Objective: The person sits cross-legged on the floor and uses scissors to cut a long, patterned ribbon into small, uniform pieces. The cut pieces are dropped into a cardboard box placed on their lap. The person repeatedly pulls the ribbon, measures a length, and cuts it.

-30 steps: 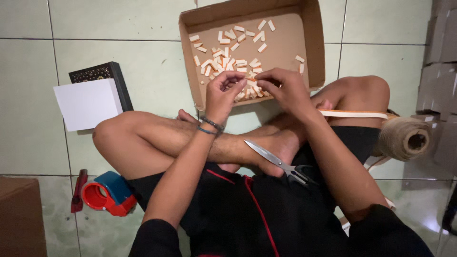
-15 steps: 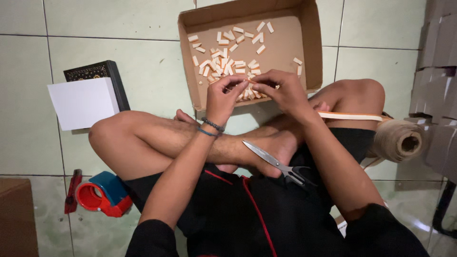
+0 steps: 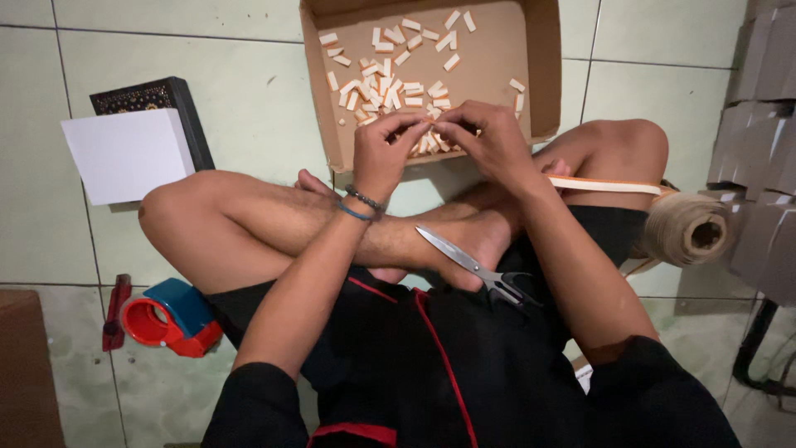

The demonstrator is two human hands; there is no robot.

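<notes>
I am seeing my left hand [image 3: 385,153] and right hand [image 3: 489,141] pinching one small folded piece [image 3: 430,124]; just beyond them, many finished pieces [image 3: 390,87] are lying in the cardboard box [image 3: 543,75].

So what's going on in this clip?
A person sits cross-legged on a tiled floor. The left hand and right hand meet at the front edge of an open cardboard box, pinching a small pale piece between the fingertips. Many similar pieces lie in the box. Scissors rest on the lap, a strap roll sits at the right knee, and a tape dispenser lies by the left leg.
</notes>
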